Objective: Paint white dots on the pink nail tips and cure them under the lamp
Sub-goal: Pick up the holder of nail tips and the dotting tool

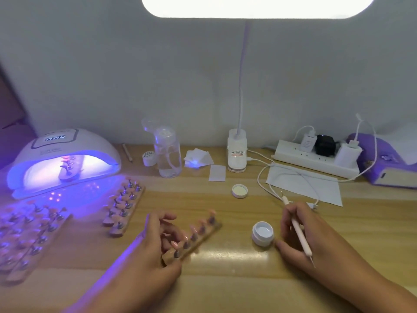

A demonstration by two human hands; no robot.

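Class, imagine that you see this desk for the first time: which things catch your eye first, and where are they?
The curing lamp glows violet at far left, and a bright desk lamp shines at the top edge. In front, the left hand holds a strip of pink tips, and the right hand holds a pen beside an open jar.

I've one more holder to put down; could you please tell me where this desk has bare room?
Bare wood: between the round white lid and the wooden strip of pink tips in the left hand, and along the near edge. Crowded: more strips before the glowing white curing lamp.
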